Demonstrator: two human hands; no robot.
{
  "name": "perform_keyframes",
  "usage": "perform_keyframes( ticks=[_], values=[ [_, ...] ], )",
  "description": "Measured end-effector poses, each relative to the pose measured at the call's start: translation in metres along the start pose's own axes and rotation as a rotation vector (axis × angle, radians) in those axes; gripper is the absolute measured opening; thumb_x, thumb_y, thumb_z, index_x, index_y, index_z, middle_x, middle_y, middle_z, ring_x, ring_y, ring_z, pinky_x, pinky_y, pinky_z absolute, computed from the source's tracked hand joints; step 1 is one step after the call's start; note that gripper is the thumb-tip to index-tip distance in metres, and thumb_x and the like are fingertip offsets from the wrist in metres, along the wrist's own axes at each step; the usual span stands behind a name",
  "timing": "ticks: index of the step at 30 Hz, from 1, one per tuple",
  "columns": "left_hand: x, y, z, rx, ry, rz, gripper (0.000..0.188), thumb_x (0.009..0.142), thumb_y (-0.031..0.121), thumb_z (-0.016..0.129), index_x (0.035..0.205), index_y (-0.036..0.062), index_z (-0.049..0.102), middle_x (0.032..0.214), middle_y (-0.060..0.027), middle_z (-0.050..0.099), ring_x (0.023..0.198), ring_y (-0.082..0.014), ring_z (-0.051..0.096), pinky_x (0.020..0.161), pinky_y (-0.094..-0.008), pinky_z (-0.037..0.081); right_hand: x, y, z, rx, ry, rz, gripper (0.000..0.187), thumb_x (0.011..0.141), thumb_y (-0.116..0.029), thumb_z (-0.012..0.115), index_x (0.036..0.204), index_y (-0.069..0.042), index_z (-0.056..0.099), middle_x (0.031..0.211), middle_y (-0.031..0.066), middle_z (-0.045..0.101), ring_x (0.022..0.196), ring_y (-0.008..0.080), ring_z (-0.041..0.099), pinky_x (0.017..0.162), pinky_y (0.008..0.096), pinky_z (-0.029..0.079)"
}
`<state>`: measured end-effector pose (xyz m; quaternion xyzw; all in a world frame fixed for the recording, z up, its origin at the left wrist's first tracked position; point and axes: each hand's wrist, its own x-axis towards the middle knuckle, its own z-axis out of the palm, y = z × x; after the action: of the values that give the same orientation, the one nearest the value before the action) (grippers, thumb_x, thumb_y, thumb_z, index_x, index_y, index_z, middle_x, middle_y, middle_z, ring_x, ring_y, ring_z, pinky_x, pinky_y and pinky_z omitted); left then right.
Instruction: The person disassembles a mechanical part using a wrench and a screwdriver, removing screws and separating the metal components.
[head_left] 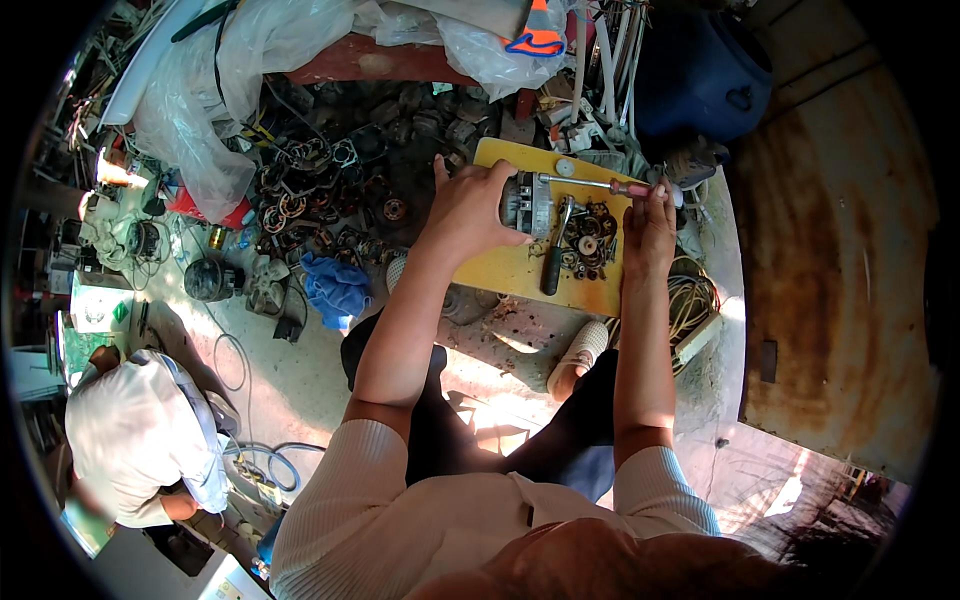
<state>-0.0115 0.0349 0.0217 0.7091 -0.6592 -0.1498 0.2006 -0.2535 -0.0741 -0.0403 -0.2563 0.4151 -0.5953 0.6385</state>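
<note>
My left hand (472, 208) is closed around a grey, ribbed metal alternator (528, 205) at the left part of a yellow board (505, 270). The fingers reach over its far side, and the thumb sits on the near side. A screwdriver (590, 181) with a long steel shaft and a reddish handle lies level, its tip at the alternator's far right edge. Whether the tip sits in a screw is too small to tell. My right hand (650, 228) pinches the screwdriver's handle. Between the hands rests a ratchet wrench (555, 255) with a black grip, beside a pile of small metal parts (592, 240).
Greasy motor parts and copper coils (300, 195) heap up beyond and left of the board. A blue cloth (336, 288) lies on the floor. A blue barrel (705, 80) and a rusty metal sheet (840, 250) stand right. Another person (145, 435) crouches at the left.
</note>
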Motion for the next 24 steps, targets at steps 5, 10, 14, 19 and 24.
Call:
perform_keyframes(
  ticks=[5,10,14,19,24],
  values=[
    [0.001,0.001,-0.001,-0.006,-0.01,0.0,0.083,0.055,0.038,0.087,0.123,0.0112,0.05,0.105,-0.0154,0.063,0.11,-0.0326,0.058,0.111,-0.0656,0.015,0.009,0.006,-0.007,0.087,-0.078,-0.092,0.037,0.096,-0.023,0.061,0.131,-0.017,0.052,0.117,-0.0017,0.061,0.107,0.0122,0.059,0.088,0.0303,0.044],
    [0.0,0.001,0.0,-0.01,-0.01,-0.005,0.083,0.055,0.038,0.087,0.123,0.0109,0.05,0.106,-0.0157,0.063,0.11,-0.0328,0.058,0.112,-0.0649,0.014,0.0,0.002,0.001,0.084,-0.059,-0.034,0.038,0.097,-0.026,0.06,0.133,-0.016,0.049,0.117,-0.0011,0.061,0.109,0.0126,0.058,0.085,0.0289,0.044],
    [0.0,0.0,0.0,-0.002,-0.009,-0.011,0.083,0.055,0.039,0.087,0.124,0.0111,0.05,0.107,-0.0158,0.063,0.112,-0.0324,0.058,0.112,-0.0644,0.014,-0.008,-0.004,0.012,0.033,0.065,0.038,0.037,0.097,-0.027,0.061,0.13,-0.016,0.051,0.114,-0.0017,0.062,0.105,0.0112,0.059,0.082,0.0272,0.043],
    [0.001,0.003,-0.001,0.003,-0.019,-0.013,0.083,0.055,0.039,0.087,0.124,0.0109,0.05,0.107,-0.0156,0.063,0.112,-0.032,0.057,0.112,-0.0644,0.014,0.007,0.0,-0.006,0.041,-0.018,-0.06,0.04,0.095,-0.025,0.063,0.131,-0.012,0.05,0.118,0.0005,0.061,0.108,0.0129,0.059,0.085,0.0261,0.044],
    [0.001,0.001,0.0,0.006,-0.021,-0.014,0.083,0.055,0.038,0.087,0.124,0.0108,0.05,0.106,-0.0154,0.063,0.112,-0.0319,0.058,0.112,-0.0647,0.014,0.001,0.003,0.003,0.12,-0.111,-0.146,0.031,0.097,-0.022,0.059,0.127,-0.015,0.053,0.115,-0.0009,0.062,0.101,0.0105,0.058,0.088,0.0276,0.041]
  ],
)
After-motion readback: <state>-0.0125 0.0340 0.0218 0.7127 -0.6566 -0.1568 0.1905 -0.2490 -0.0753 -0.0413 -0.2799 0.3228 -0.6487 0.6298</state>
